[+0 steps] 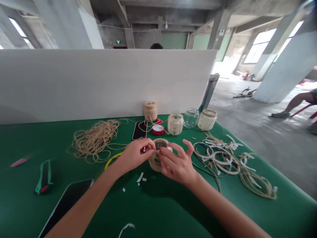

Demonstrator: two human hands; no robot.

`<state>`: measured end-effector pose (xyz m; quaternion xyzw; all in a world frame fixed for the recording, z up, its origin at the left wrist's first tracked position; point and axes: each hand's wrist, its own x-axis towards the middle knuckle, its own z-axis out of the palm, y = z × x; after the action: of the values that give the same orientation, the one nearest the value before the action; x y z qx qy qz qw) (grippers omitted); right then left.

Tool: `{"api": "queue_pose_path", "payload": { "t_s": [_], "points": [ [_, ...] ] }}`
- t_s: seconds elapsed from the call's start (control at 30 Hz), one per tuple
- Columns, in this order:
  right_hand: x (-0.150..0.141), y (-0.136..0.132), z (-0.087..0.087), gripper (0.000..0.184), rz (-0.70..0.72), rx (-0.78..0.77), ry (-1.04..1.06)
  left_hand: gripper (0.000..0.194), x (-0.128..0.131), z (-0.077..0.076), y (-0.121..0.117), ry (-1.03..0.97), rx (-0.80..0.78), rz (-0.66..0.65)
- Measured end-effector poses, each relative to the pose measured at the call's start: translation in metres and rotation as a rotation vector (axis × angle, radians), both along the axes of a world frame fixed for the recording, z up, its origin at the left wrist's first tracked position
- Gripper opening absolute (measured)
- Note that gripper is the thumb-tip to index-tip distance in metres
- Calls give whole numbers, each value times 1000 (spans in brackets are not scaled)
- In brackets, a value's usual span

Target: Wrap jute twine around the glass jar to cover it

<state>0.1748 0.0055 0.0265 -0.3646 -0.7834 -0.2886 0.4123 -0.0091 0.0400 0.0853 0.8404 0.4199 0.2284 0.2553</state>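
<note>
A glass jar wrapped in tan twine (156,158) lies on the green table (173,211), its mouth turned toward me. My left hand (135,154) pinches a strand of twine at the jar's rim. My right hand (177,163) presses against the jar's right side, thumb and forefinger pinched at the same strand and the other fingers spread. The twine runs back to a loose heap of twine (97,138) at the left.
Along the white partition (99,82) stand a twine spool (150,110), a red lid (158,129), two wrapped jars (175,123) (207,119) and a bare glass jar (191,117). Two phones (140,130) (66,201), a yellow ring (111,159), white tape rings (223,158) and paper scraps (140,177) lie about.
</note>
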Motion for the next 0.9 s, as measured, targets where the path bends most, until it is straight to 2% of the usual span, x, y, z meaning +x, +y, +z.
{"api": "queue_pose_path", "payload": {
  "t_s": [0.33, 0.43, 0.57, 0.6, 0.7, 0.9],
  "points": [
    [-4, -3, 4, 12, -62, -11, 76, 7, 0, 5, 2, 48, -32, -32],
    [-2, -6, 8, 29, -95, -147, 216, 7, 0, 8, 1, 63, -40, -29],
    [-4, -5, 9, 81, -154, -423, 323, 8, 2, 14, -1, 92, -41, -26],
    [-5, -4, 9, 88, -164, -485, 336, 8, 2, 15, -1, 99, -43, -25],
    [-8, 0, 4, 83, -169, -617, 386, 9, 3, 18, -2, 111, -57, -18],
    [-3, 4, 1, 71, -75, -662, 405, 18, -7, 15, 2, 81, -180, -41]
  ]
}}
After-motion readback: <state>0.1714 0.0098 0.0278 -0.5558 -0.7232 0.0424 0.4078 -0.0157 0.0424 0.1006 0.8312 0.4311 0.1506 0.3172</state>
